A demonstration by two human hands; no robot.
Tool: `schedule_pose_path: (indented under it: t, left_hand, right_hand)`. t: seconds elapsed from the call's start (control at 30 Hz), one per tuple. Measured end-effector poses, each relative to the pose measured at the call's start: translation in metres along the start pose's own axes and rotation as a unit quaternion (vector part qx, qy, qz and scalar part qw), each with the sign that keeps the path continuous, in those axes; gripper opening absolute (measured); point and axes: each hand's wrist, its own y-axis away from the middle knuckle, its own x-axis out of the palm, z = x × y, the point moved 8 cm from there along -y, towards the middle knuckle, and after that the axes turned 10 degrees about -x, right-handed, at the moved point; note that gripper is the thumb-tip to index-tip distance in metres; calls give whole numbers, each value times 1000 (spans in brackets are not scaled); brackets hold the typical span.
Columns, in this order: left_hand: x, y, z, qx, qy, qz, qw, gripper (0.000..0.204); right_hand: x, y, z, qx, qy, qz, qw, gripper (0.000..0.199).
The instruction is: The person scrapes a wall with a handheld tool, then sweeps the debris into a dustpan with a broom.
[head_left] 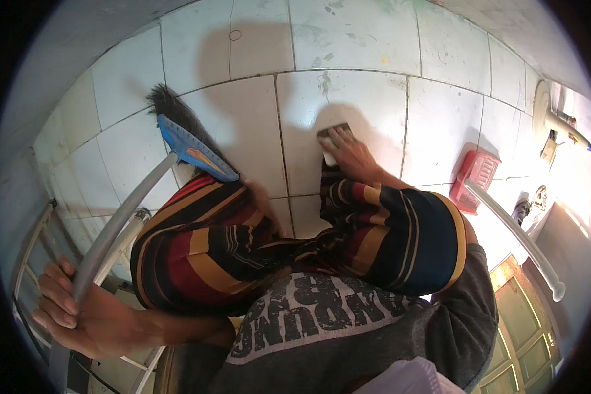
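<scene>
My left hand (88, 315) is closed around the grey handle of a broom (200, 156) with a blue head and dark bristles. The bristles rest on the white tiles, beside my left knee. In front of my right knee, my right hand (353, 152) reaches down to the tiles. Its fingers are bent over a small dark, flat-edged thing (335, 129) with a whitish part below it. The hand covers much of this thing, and its kind is not clear. My striped trousers (295, 243) fill the space between my arms.
On the right lies a red dustpan (476, 178) with a long whitish handle (515, 230). Footwear (528, 203) is farther right, near a bright wall. A metal-framed chair or rack (33, 253) stands at the left. At the lower right is a panelled door (522, 322).
</scene>
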Motion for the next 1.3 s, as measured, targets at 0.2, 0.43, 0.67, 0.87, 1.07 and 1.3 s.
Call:
schedule_pose_path:
  t: [0.2,0.43,0.67,0.87,1.07,1.3]
  left_hand:
    - [-1,-5,3,0,8,-49,999,31]
    - [2,-16,7,-13,46,16,999,34]
    - [-27,-16,11,-17,117,71,990,26]
    - [-36,-15,11,-7,103,46,994,25]
    - [-16,-15,8,5,35,5,999,34]
    - [-4,-13,3,36,-45,-24,998,31]
  right_hand:
    - [-29,-21,-40,115,5,-91,989,41]
    - [-25,-17,-27,74,-32,-56,995,54]
    - [-8,-19,-44,152,-76,42,985,61]
    - [-41,-27,-64,126,-6,-119,985,56]
    - [-12,-22,-36,89,-19,41,995,62]
    - [-41,-61,-80,67,17,-138,988,49]
